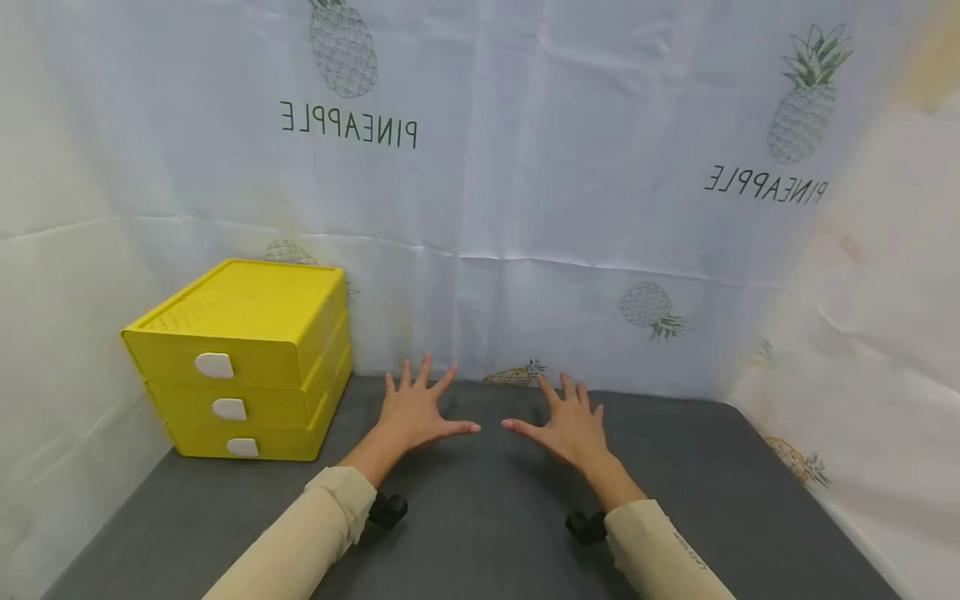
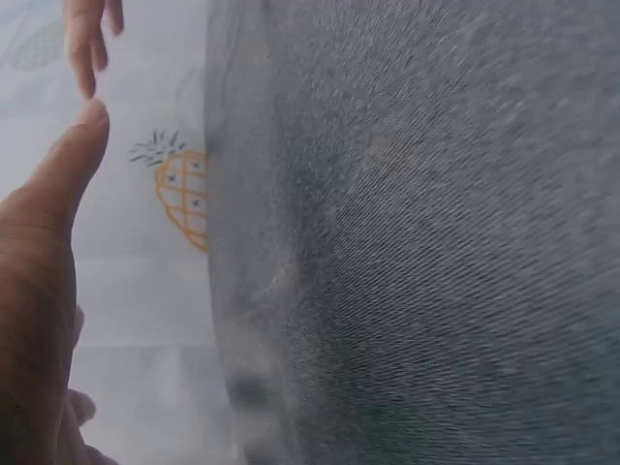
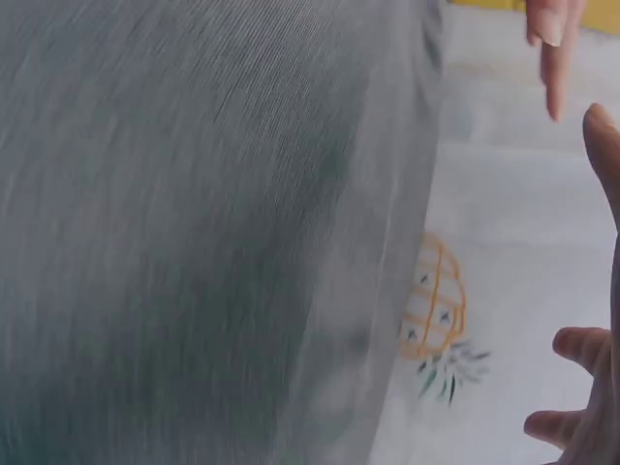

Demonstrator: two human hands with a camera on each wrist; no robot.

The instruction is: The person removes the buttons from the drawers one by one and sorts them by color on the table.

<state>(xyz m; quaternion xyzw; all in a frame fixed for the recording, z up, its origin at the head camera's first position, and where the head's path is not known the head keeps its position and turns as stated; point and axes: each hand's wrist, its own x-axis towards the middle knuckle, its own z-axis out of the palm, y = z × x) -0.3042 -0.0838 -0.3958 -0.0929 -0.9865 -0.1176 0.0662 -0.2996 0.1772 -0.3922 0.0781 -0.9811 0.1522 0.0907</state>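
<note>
Both hands are held out over the dark grey table (image 1: 480, 517), fingers spread and thumbs pointing toward each other with a small gap between. The left hand (image 1: 413, 412) holds nothing; of the things on the table, the yellow three-drawer box (image 1: 247, 300) to its left is nearest. Likewise the right hand (image 1: 573, 427) has nothing in it. In the left wrist view the left thumb (image 2: 68, 165) shows large at the left edge, with fingertips of the right hand above it. The right wrist view catches the right hand (image 3: 596, 407) only partly, at its right edge.
White drawer tabs (image 1: 214, 365) mark the front of the yellow box, whose drawers look closed. A white curtain (image 1: 525, 208) printed with pineapples hangs behind the table and at both sides. Black wrist straps (image 1: 387, 510) show at the cuffs of the beige sleeves (image 1: 300, 542).
</note>
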